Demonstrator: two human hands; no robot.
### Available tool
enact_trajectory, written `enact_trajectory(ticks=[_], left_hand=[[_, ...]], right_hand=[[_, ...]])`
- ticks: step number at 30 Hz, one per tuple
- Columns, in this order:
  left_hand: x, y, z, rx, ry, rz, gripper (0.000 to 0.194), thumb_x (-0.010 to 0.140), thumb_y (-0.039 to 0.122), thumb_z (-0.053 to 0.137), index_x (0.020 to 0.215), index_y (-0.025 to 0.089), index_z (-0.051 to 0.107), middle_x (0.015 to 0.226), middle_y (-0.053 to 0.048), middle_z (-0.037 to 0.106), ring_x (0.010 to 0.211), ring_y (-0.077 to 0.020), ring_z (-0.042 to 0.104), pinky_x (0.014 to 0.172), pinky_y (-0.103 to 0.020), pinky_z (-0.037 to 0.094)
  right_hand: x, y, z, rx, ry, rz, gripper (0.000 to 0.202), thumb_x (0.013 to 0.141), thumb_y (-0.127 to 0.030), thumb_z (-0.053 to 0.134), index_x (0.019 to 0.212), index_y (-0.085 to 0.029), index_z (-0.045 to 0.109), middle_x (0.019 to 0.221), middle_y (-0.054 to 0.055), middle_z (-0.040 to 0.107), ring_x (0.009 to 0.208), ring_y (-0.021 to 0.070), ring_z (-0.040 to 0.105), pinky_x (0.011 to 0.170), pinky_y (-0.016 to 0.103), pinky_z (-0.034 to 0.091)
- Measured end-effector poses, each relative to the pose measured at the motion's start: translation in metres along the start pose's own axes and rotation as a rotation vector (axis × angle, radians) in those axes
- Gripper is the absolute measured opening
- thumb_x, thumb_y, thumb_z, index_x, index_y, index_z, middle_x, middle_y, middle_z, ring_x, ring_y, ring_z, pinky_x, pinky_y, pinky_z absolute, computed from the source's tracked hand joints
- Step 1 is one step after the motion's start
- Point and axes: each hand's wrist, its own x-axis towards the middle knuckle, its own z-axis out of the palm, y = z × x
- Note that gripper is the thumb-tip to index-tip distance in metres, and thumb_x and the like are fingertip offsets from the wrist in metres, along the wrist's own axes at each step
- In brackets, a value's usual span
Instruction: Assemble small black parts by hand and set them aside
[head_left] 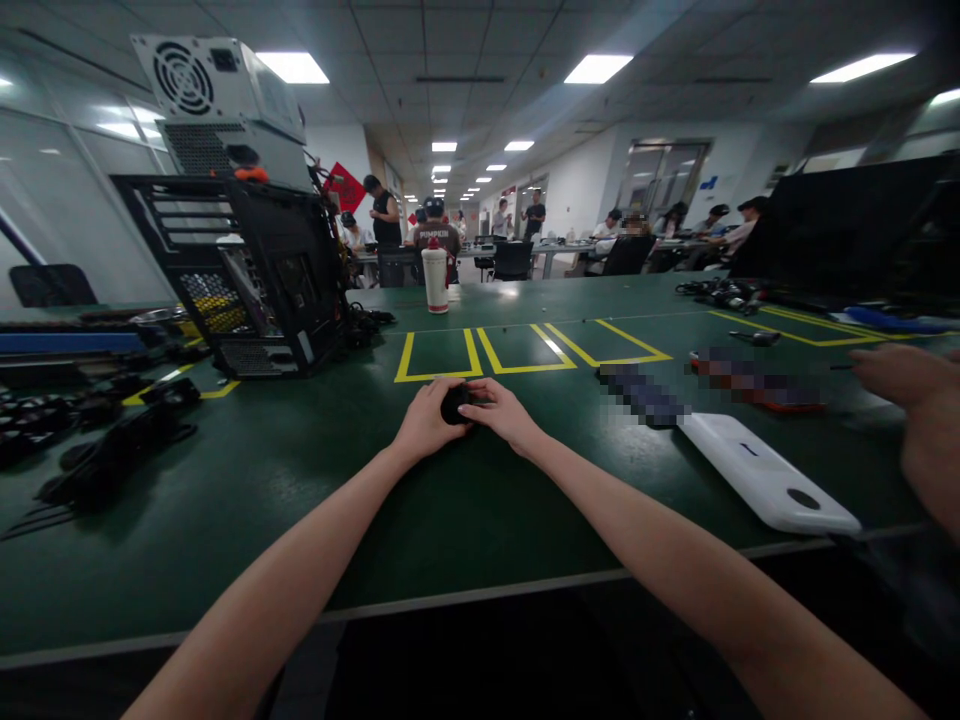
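One small black object (454, 402), its visible outline rounded and its finer details too small to tell, is held between the left hand (427, 416), curled around it, and the right hand (504, 410), fingers pinching its side, over the green table (450, 530) near yellow markings (532, 369).

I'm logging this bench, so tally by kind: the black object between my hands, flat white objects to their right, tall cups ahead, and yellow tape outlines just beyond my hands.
Black object: 1
Flat white object: 1
Tall cup: 1
Yellow tape outlines: 3
Total: 6
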Motion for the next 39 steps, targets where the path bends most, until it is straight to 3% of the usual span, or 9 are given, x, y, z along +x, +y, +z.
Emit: enact_trajectory(ticks=[9,13,18,24,30,33,39], left_hand=[[-0.002,0.002,0.000,0.005,0.000,0.016,0.057,0.060,0.022,0.062,0.113,0.023,0.040,0.113,-0.005,0.051,0.104,-0.0227,0.048,0.090,-0.040,0.039],[-0.002,0.002,0.000,0.017,0.002,0.012,0.056,0.060,0.023,0.063,0.112,0.022,0.040,0.113,-0.005,0.051,0.103,-0.0225,0.049,0.088,-0.039,0.040],[-0.001,0.002,0.001,0.019,0.009,0.022,0.056,0.060,0.025,0.063,0.111,0.021,0.041,0.111,-0.005,0.052,0.103,-0.0218,0.049,0.089,-0.038,0.040],[0.000,0.001,0.000,0.013,0.012,0.014,0.056,0.060,0.025,0.063,0.111,0.022,0.041,0.110,-0.005,0.053,0.102,-0.0222,0.050,0.088,-0.039,0.040],[0.000,0.001,0.000,0.005,0.012,0.017,0.057,0.059,0.024,0.064,0.111,0.021,0.041,0.110,-0.006,0.052,0.102,-0.0230,0.050,0.088,-0.040,0.040],[0.001,0.002,0.000,0.006,0.002,0.005,0.057,0.059,0.024,0.064,0.111,0.022,0.041,0.110,-0.006,0.053,0.101,-0.0236,0.050,0.087,-0.041,0.040],[0.000,0.003,0.000,0.010,0.006,0.002,0.057,0.059,0.025,0.064,0.111,0.022,0.041,0.110,-0.005,0.053,0.101,-0.0229,0.050,0.087,-0.039,0.041]], right_hand=[[0.000,0.002,-0.002,0.031,-0.044,-0.013,0.042,0.060,-0.022,0.067,0.101,-0.019,0.057,0.102,0.005,0.059,0.090,0.0169,0.056,0.082,0.036,0.045],[-0.002,0.001,0.000,0.104,-0.005,0.037,0.035,0.066,-0.029,0.062,0.099,-0.019,0.057,0.100,0.006,0.059,0.090,0.0162,0.056,0.080,0.036,0.045],[0.005,0.008,0.000,0.160,0.051,0.039,0.034,0.060,-0.019,0.066,0.092,-0.017,0.056,0.096,0.004,0.059,0.089,0.0144,0.056,0.086,0.036,0.042],[0.000,0.002,-0.002,0.158,-0.044,-0.005,0.036,0.060,-0.015,0.066,0.094,-0.018,0.056,0.102,0.004,0.058,0.093,0.0151,0.055,0.088,0.036,0.040],[-0.004,-0.004,0.003,0.078,0.040,-0.030,0.021,0.066,-0.023,0.060,0.086,-0.018,0.055,0.092,0.002,0.060,0.085,0.0128,0.057,0.083,0.034,0.043],[0.001,-0.001,0.001,0.083,0.066,-0.023,0.029,0.063,-0.019,0.062,0.091,-0.018,0.056,0.096,0.003,0.059,0.085,0.0128,0.056,0.084,0.035,0.043],[0.003,0.001,-0.005,0.130,-0.049,0.043,0.035,0.060,-0.015,0.065,0.094,-0.016,0.057,0.098,0.005,0.060,0.091,0.0151,0.056,0.087,0.037,0.041]])
